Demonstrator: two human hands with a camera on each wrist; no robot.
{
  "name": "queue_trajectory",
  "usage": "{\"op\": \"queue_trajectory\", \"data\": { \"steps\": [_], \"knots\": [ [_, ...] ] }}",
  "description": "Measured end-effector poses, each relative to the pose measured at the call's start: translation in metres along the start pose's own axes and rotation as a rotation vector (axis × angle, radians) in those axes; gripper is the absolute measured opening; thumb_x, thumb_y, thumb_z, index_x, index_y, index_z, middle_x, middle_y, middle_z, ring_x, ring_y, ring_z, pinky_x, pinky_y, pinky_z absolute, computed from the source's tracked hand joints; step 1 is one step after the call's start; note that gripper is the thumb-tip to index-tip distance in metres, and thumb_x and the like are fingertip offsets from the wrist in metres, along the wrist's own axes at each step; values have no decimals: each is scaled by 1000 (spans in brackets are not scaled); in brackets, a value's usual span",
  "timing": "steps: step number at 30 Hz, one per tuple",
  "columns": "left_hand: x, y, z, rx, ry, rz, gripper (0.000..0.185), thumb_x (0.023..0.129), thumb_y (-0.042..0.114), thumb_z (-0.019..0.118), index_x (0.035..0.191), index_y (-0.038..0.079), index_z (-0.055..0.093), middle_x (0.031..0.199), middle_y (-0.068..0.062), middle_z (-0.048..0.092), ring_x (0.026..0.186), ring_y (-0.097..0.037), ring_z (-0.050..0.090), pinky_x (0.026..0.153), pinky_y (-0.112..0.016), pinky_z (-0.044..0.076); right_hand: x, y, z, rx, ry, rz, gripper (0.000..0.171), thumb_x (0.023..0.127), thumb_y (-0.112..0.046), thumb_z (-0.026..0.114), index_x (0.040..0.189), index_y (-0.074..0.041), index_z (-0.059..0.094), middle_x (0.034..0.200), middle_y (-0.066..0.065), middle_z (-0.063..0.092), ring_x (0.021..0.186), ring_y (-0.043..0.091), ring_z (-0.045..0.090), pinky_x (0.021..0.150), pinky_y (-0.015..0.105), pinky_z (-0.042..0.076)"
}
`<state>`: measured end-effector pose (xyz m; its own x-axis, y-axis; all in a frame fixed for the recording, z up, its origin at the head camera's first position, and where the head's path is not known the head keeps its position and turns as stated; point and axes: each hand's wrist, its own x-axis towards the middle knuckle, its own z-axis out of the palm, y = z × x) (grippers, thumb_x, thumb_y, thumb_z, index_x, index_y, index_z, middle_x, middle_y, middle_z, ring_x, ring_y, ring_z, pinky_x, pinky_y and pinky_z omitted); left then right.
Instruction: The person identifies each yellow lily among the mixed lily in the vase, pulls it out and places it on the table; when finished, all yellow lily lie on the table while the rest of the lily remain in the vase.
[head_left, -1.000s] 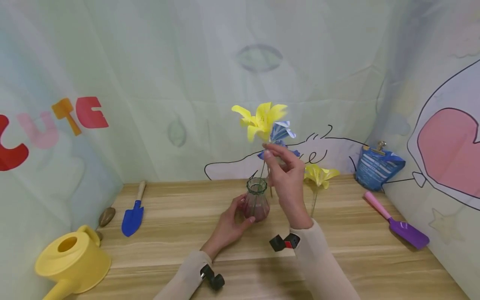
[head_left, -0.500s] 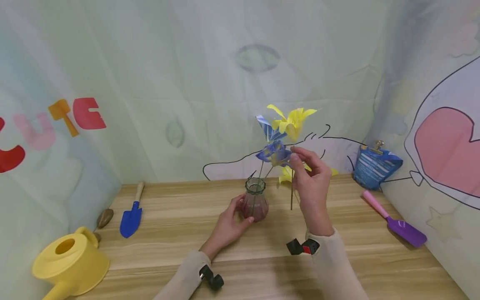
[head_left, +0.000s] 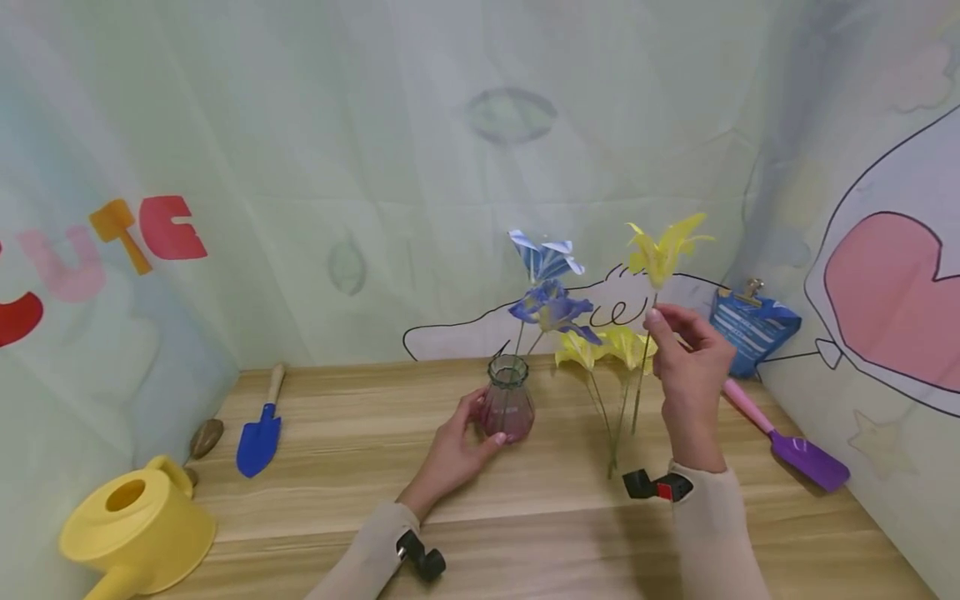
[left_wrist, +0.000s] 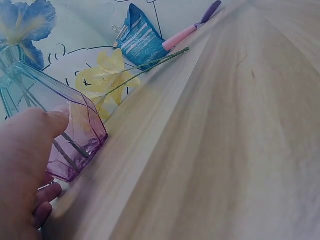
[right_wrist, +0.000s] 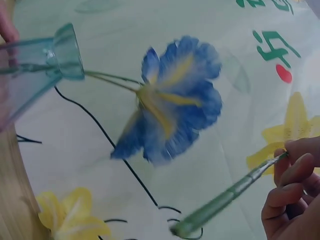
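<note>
A glass vase (head_left: 510, 417), greenish at the rim and pink-purple below, stands on the wooden table. My left hand (head_left: 453, 450) holds its side, with the thumb across the glass in the left wrist view. Two blue artificial flowers rise from the vase: a striped light blue one (head_left: 546, 257) and a blue-purple one (head_left: 553, 308). To the right, my right hand (head_left: 696, 371) pinches the green stem of a yellow lily (head_left: 662, 250), whose bloom points up and whose stem hangs free of the vase. Two more yellow lilies (head_left: 581, 350) lie on the table between vase and right hand.
At the left are a yellow watering can (head_left: 142, 529), a blue trowel (head_left: 260, 442) and a brown stone (head_left: 206, 437). A purple scoop (head_left: 810, 460) with a pink handle and a clipped blue bag (head_left: 757, 329) lie at the right. Printed cloth walls enclose the table.
My right hand has carried the yellow lily from above the vase off to the right. The blue flowers stay in the vase, and my left hand keeps its hold on the glass.
</note>
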<state>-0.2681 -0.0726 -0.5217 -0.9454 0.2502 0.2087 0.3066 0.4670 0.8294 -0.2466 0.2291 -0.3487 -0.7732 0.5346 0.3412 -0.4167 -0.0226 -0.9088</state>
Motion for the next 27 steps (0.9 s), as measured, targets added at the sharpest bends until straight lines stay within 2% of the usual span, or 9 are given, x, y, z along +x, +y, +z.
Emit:
{"op": "queue_trajectory", "data": {
  "steps": [5, 10, 18, 21, 27],
  "knots": [
    [1, 2, -1, 8, -3, -4, 80, 97, 43, 79, 164, 31, 37, 156, -16, 61, 147, -37, 57, 126, -62, 44, 13, -1, -16, -54, 36, 61, 18, 91, -20, 88, 104, -10, 79, 84, -7, 78, 49, 7, 51, 42, 16, 42],
    [1, 1, -1, 3, -1, -10, 80, 96, 43, 79, 164, 30, 37, 155, -16, 62, 146, -36, 58, 126, -60, 44, 20, 0, -26, -137, 18, 141, 16, 92, -20, 87, 105, -15, 78, 83, -9, 77, 50, 9, 50, 44, 16, 43],
    [0, -1, 0, -12, 4, -8, 80, 97, 43, 79, 164, 31, 37, 155, -16, 62, 147, -36, 57, 127, -59, 43, 31, 10, -37, -379, -61, 176, 10, 98, -20, 80, 104, -16, 73, 81, -17, 71, 63, 8, 56, 50, 18, 51],
    [0, -1, 1, -16, 5, -9, 80, 97, 44, 78, 164, 31, 37, 155, -16, 62, 147, -36, 57, 127, -60, 43, 36, 17, -43, -460, -57, 179, 10, 100, -21, 78, 105, -16, 71, 78, -20, 67, 62, 7, 56, 52, 19, 53],
    [1, -1, 1, -18, 3, -8, 80, 96, 42, 80, 163, 31, 38, 155, -16, 62, 147, -36, 57, 127, -58, 44, 44, 30, -52, -532, -50, 233, 17, 101, -18, 76, 112, -7, 70, 73, -22, 64, 57, 5, 57, 52, 20, 54]
  ]
}}
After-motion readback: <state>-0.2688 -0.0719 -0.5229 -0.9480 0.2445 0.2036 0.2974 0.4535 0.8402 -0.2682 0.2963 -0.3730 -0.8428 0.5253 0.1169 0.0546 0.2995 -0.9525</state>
